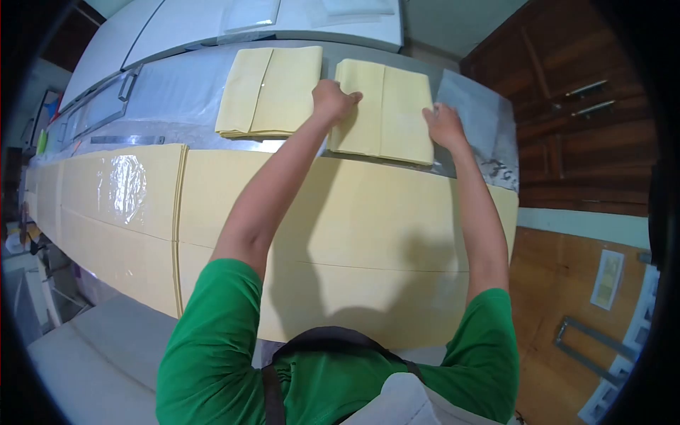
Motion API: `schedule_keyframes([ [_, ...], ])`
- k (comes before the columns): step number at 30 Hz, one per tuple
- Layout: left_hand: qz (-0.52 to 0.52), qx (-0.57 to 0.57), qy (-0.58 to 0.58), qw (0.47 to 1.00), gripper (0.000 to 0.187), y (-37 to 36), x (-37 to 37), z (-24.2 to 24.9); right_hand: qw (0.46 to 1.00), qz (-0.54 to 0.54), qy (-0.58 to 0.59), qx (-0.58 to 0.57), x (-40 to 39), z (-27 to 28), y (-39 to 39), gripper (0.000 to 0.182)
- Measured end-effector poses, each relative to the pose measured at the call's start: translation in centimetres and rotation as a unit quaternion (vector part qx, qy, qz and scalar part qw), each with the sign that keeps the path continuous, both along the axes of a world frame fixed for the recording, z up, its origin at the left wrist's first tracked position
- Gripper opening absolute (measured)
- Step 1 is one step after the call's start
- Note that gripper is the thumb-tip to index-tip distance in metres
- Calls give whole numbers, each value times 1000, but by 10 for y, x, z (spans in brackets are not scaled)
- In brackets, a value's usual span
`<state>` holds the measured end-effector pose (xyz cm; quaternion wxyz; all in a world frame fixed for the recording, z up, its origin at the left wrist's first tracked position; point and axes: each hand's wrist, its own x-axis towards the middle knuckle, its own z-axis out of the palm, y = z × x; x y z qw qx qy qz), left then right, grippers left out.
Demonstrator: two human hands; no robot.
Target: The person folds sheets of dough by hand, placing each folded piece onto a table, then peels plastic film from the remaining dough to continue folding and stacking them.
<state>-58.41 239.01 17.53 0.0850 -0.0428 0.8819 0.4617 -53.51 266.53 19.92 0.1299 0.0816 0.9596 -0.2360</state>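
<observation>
My left fingers point(353, 97) grasp the left edge of the folded yellow stack point(404, 117), upper centre; my right fingers point(428, 115) touch its right edge, grip unclear.

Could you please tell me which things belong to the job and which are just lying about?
Apparently in use: folded yellow stack between left hand and right hand; second folded stack; wide yellow sheets.

Apparently lying about: metal strip; clear plastic packet.

Grn short-slv top point(319, 386), dk straps point(273, 397).
</observation>
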Motion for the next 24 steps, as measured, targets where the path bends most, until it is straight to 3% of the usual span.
schedule_keyframes([
  [1, 0, -13, -6, 1000, 50, 2, 6, -3, 994, -13, 107, -1, 3, -18, -1, 52],
  [2, -1, -32, 85, 996, 54, 4, 13, -1, 977, -29, 213, -1, 6, -33, -2, 59],
  [3, -1, -49, 176, 983, 58, 5, 16, -1, 978, -29, 208, -13, 7, -44, -3, 59],
  [4, -8, -59, 178, 982, 65, 5, 17, -1, 975, -32, 217, -37, 6, -55, -8, 64],
  [7, 20, -161, 353, 921, 51, -13, 17, 6, 973, -42, 215, -74, 1, -58, -26, 70],
  [10, 62, -99, 405, 907, 35, -88, -13, 16, 980, -42, 181, -70, 10, -60, -12, 73],
  [12, 155, -117, 433, 880, 21, -169, -40, -1, 981, -52, 166, -88, 33, -46, -3, 73],
  [15, 218, -245, 425, 844, 20, -295, -61, -38, 955, -107, 190, -202, 109, -39, 22, 66],
  [16, 220, -234, 427, 845, 20, -319, -59, -53, 955, -107, 196, -193, 141, -35, 21, 66],
  [17, 177, -265, 335, 887, 20, -338, -55, -69, 950, -155, 180, -203, 176, -27, 16, 64],
  [18, 130, -291, 238, 918, 20, -345, -51, -79, 942, -202, 163, -212, 212, -18, 9, 61],
  [21, 163, -300, 170, 924, 25, -335, -36, -55, 917, -313, 155, -194, 301, -10, -1, 54],
  [23, 177, -265, 155, 935, 28, -342, -35, -44, 925, -302, 176, -148, 341, -4, -11, 49],
  [24, 187, -190, 161, 950, 28, -352, -35, -35, 930, -291, 193, -116, 346, 7, -25, 45],
])
